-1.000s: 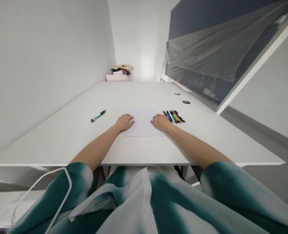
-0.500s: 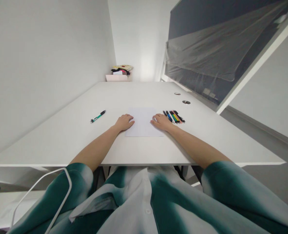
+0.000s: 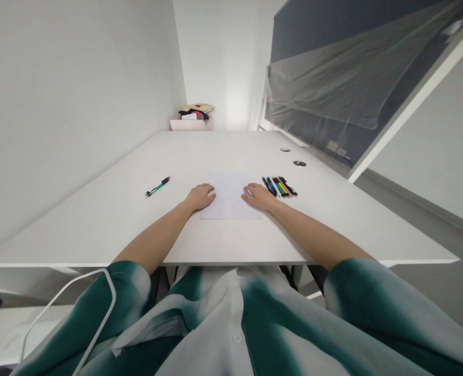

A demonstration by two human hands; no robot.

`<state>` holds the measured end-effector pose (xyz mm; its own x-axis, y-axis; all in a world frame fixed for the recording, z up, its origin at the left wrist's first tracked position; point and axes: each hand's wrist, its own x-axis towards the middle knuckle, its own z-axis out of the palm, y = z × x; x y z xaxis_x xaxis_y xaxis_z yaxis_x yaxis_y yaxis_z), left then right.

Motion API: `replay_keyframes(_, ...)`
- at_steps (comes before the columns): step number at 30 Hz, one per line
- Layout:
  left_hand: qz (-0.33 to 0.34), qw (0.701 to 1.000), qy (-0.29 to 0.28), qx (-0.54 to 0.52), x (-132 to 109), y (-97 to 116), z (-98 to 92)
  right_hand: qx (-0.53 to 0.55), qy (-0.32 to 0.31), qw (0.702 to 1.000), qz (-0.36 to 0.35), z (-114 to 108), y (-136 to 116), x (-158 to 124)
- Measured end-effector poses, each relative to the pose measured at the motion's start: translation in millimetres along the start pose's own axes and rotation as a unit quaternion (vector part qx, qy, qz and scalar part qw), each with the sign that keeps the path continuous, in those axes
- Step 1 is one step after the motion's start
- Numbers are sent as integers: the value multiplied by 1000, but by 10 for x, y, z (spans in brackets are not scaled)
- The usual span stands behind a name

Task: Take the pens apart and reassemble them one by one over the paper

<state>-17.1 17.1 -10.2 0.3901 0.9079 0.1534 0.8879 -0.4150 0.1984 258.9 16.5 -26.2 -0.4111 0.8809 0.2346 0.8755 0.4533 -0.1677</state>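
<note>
A blank white sheet of paper lies flat on the white table in front of me. My left hand rests on its left edge, palm down, with the fingers stretched out and the thumb apart. On the opposite edge lies my right hand, also flat and open. Neither hand holds anything. Just right of my right hand is a row of several pens in various colours, side by side. Farther left, apart from my left hand, lies a single green and black pen.
Two round metal cable-hole covers are set in the table's right side. Behind the far edge stands a pale box with things piled in it. A dark board under plastic film leans at the right. A white cable loops at lower left.
Almost nothing differs. Both hands stay flat on the paper's edges, and the pens lie where they were.
</note>
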Motion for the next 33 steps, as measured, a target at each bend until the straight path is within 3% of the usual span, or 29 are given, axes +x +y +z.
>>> replay_keyframes(11, 3, 1000, -7, 1, 15, -20, 2, 4, 0, 1000, 6, -19, -11, -9)
replay_keyframes(16, -15, 1000, -14, 2, 43, -140, -36, 1, -8, 1000, 12, -52, -43, -19)
replay_keyframes(22, -149, 987, 52, 8, 22, -436, -196, 6, -12, 999, 36, -70, -63, -30)
replay_keyframes(28, -305, 944, 128, 11, -99, -752, -346, 9, -14, 999, 33, -61, -49, -27)
replay_keyframes(33, -376, 911, 170, 25, -210, -934, -395, 5, -9, 1000, 19, -38, -19, -12)
